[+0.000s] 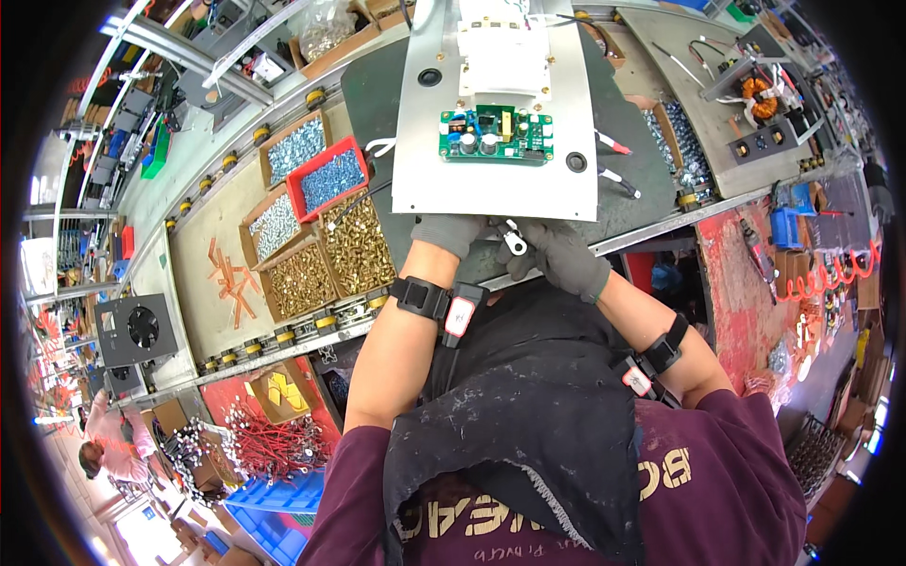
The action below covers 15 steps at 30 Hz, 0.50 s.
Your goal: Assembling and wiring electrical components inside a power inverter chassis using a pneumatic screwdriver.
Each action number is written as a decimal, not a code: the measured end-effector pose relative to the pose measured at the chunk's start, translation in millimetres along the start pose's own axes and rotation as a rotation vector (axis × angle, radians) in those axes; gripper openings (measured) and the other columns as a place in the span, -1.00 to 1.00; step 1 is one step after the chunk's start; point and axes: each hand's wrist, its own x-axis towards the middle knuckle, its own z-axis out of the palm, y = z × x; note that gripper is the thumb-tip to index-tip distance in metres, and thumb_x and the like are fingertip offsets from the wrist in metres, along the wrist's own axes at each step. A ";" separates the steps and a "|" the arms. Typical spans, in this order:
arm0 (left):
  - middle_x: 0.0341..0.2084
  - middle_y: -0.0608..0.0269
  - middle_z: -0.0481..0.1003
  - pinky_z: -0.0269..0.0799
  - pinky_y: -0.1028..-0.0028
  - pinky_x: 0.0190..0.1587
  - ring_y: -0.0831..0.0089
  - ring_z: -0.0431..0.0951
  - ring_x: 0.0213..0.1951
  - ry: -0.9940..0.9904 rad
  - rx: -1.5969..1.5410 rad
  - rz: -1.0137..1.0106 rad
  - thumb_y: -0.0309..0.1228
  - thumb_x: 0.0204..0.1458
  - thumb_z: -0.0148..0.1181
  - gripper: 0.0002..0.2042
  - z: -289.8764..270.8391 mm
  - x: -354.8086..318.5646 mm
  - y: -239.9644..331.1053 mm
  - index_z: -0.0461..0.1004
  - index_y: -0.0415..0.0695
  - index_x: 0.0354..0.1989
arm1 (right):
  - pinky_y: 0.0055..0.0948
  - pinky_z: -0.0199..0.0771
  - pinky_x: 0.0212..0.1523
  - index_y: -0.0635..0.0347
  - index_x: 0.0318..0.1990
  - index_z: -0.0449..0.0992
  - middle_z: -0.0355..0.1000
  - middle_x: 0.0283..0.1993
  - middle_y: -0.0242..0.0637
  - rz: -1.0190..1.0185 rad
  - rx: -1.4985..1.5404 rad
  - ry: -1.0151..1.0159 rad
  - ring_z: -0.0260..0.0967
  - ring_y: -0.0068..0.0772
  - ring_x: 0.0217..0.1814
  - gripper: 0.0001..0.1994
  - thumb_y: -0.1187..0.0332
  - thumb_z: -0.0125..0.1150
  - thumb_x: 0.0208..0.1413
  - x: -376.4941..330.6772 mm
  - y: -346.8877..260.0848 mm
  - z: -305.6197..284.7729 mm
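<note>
In front of me a light metal panel point(491, 193) carries a green circuit board point(495, 134) with capacitors and coils. My left hand point(448, 233), in a grey glove, reaches to the panel's near edge, its fingers largely hidden beneath it. Just right of it, my gloved right hand point(564, 259) is closed, with a silver ring cable lug point(514, 241) at its fingertips. Cable ends with red sleeving point(613, 143) and a black-sleeved lead point(618, 183) stick out from the panel's right side.
Left of the panel stand boxes of brass fasteners point(359, 245), a red bin of blue screws point(330, 181) and orange-brown strips point(229, 283). To the right sit a part-built unit with a copper coil point(760, 97) and a power screwdriver point(758, 255). A person point(118, 443) is at far left.
</note>
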 end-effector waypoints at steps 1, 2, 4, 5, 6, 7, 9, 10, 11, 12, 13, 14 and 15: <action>-0.01 0.18 0.37 0.25 0.34 0.10 0.26 0.33 0.05 0.007 -0.037 0.002 -0.23 0.05 0.01 -0.59 3.0 4.3 3.8 0.27 -0.05 0.09 | -0.55 0.47 -0.42 0.36 0.05 0.25 0.39 -0.19 -0.20 -0.008 -0.002 0.001 0.41 -0.51 -0.36 -0.62 0.33 0.07 0.14 1.0 -3.8 2.6; -0.01 0.18 0.37 0.25 0.34 0.10 0.26 0.33 0.05 0.002 -0.078 -0.011 -0.23 0.05 0.01 -0.59 8.8 0.6 2.9 0.27 -0.05 0.09 | -0.56 0.46 -0.43 0.34 0.06 0.25 0.41 -0.25 -0.22 0.025 -0.343 -0.021 0.40 -0.51 -0.40 -0.63 0.35 0.05 0.14 -2.3 -9.0 0.6; -0.01 0.18 0.38 0.25 0.33 0.10 0.26 0.33 0.05 -0.004 -0.156 -0.023 -0.23 0.05 0.02 -0.59 14.1 0.7 6.4 0.28 -0.05 0.08 | -0.54 0.42 -0.47 0.28 0.04 0.30 0.42 -0.42 -0.27 -0.215 -0.823 0.002 0.38 -0.51 -0.51 -0.66 0.41 0.00 0.09 0.5 -6.8 -2.3; -0.01 0.18 0.38 0.25 0.33 0.10 0.26 0.33 0.05 -0.013 -0.196 -0.035 -0.24 0.04 0.02 -0.59 15.2 -4.8 7.1 0.28 -0.05 0.08 | -0.42 0.44 -0.33 0.20 -0.01 0.37 0.43 -0.35 -0.24 -0.213 -1.077 0.084 0.42 -0.41 -0.38 -0.69 0.41 0.05 0.06 2.2 -9.5 -4.9; -0.02 0.18 0.38 0.26 0.33 0.10 0.26 0.33 0.05 -0.017 -0.236 -0.040 -0.24 0.04 0.02 -0.60 16.9 -3.6 9.5 0.29 -0.05 0.08 | -0.37 0.41 -0.24 0.18 -0.02 0.39 0.44 -0.30 -0.21 -0.469 -1.227 0.086 0.42 -0.35 -0.29 -0.69 0.41 0.07 0.03 8.1 -13.1 -3.2; -0.02 0.18 0.38 0.26 0.33 0.10 0.26 0.33 0.05 -0.025 -0.279 -0.057 -0.24 0.04 0.02 -0.60 14.8 -10.6 10.7 0.29 -0.04 0.08 | -0.31 0.39 -0.14 0.16 -0.03 0.41 0.44 -0.25 -0.18 -0.720 -1.374 0.096 0.41 -0.29 -0.19 -0.68 0.42 0.10 0.01 13.0 -18.0 -5.9; -0.02 0.18 0.38 0.26 0.33 0.09 0.26 0.33 0.05 -0.035 -0.369 -0.092 -0.24 0.04 0.03 -0.60 11.0 -17.8 19.8 0.30 -0.04 0.07 | -0.25 0.30 0.01 0.18 -0.01 0.40 0.42 -0.14 -0.12 -0.659 -1.444 0.087 0.35 -0.19 -0.05 -0.65 0.39 0.13 0.00 16.6 -30.3 -15.2; -0.02 0.18 0.38 0.26 0.33 0.09 0.26 0.33 0.05 -0.042 -0.411 -0.115 -0.24 0.04 0.03 -0.60 11.9 -23.9 26.1 0.30 -0.04 0.07 | -0.24 0.29 0.05 0.16 -0.04 0.42 0.40 -0.09 -0.14 -0.745 -1.458 0.110 0.33 -0.17 -0.01 -0.67 0.31 0.14 0.01 31.6 -18.7 -38.3; -0.02 0.18 0.38 0.26 0.33 0.09 0.26 0.33 0.05 -0.038 -0.457 -0.134 -0.24 0.04 0.03 -0.60 24.2 -17.9 18.7 0.30 -0.04 0.07 | -0.23 0.28 0.09 0.14 -0.08 0.44 0.38 -0.04 -0.15 -0.827 -1.472 0.119 0.31 -0.16 0.03 -0.67 0.22 0.15 0.01 43.3 -10.7 -56.0; -0.05 0.16 0.40 0.28 0.30 0.06 0.24 0.38 0.00 -0.065 -0.267 -0.093 -0.22 0.02 0.04 -0.64 25.6 -18.9 11.8 0.37 -0.05 0.00 | -0.28 0.34 0.05 0.15 -0.09 0.44 0.39 -0.03 -0.19 -0.630 -0.998 -0.018 0.34 -0.23 0.00 -0.70 0.26 0.14 0.01 50.5 -11.0 -66.1; -0.05 0.16 0.40 0.28 0.30 0.06 0.24 0.38 0.00 -0.072 -0.269 -0.095 -0.22 0.02 0.04 -0.64 27.0 -13.2 6.4 0.37 -0.05 0.00 | -0.33 0.38 0.02 0.12 -0.01 0.39 0.39 -0.01 -0.22 -0.546 -0.641 -0.125 0.36 -0.27 -0.01 -0.65 0.28 0.13 0.01 58.8 -9.2 -80.6; -0.05 0.16 0.41 0.29 0.30 0.05 0.24 0.38 -0.01 -0.108 -0.261 -0.131 -0.23 0.03 0.04 -0.64 29.4 -11.2 -2.3 0.37 -0.05 0.00 | -0.34 0.37 0.02 0.11 0.01 0.38 0.39 0.00 -0.22 -0.421 -0.498 -0.181 0.35 -0.28 0.00 -0.63 0.28 0.12 0.01 67.9 -0.4 -95.8; -0.06 0.15 0.41 0.29 0.30 0.05 0.24 0.38 -0.01 -0.144 -0.253 -0.167 -0.23 0.03 0.04 -0.64 32.9 -9.0 -13.7 0.37 -0.06 0.00 | -0.35 0.37 0.02 0.11 0.03 0.36 0.38 0.00 -0.23 -0.297 -0.353 -0.235 0.35 -0.29 0.01 -0.62 0.29 0.11 0.02 76.4 7.4 -111.9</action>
